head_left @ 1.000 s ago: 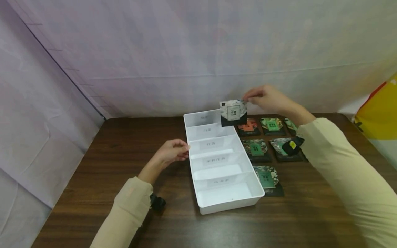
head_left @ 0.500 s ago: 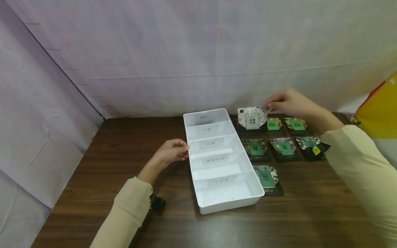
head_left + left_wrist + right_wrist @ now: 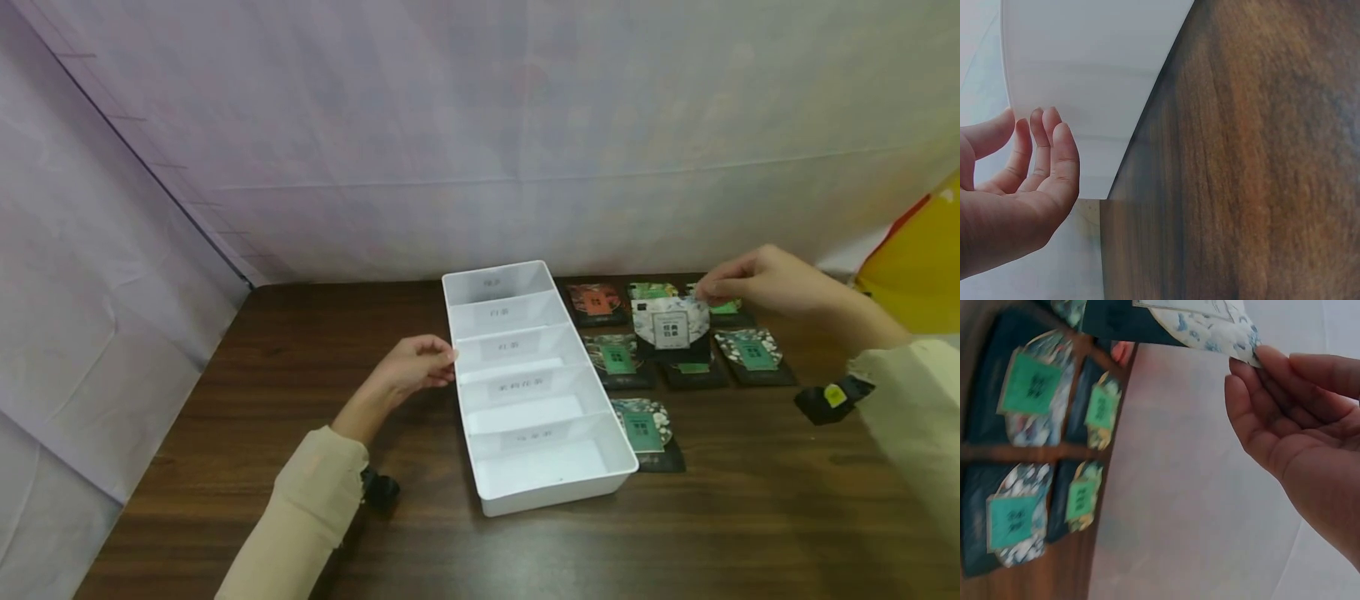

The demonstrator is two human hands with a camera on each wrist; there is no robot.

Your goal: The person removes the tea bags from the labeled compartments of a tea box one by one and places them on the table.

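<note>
My right hand pinches a tea sachet by its upper right corner. The sachet has a white floral top with a pale label and a black lower band, and it hangs raised over the sachets on the table. In the right wrist view, thumb and fingers meet at the corner of this sachet. My left hand holds the left rim of a long white divided tray. The left wrist view has its thumb and index fingertip at the rim, the other fingers curled beside the tray's outer wall.
Several tea sachets lie in rows right of the tray, among them an orange-labelled one, green-labelled ones and a nearer one against the tray. A white cloth hangs behind the brown table.
My right hand has carried the white-labelled sachet to the right and lower, from over the tray's far right edge to over the sachet rows. The left hand has stayed at the rim.
</note>
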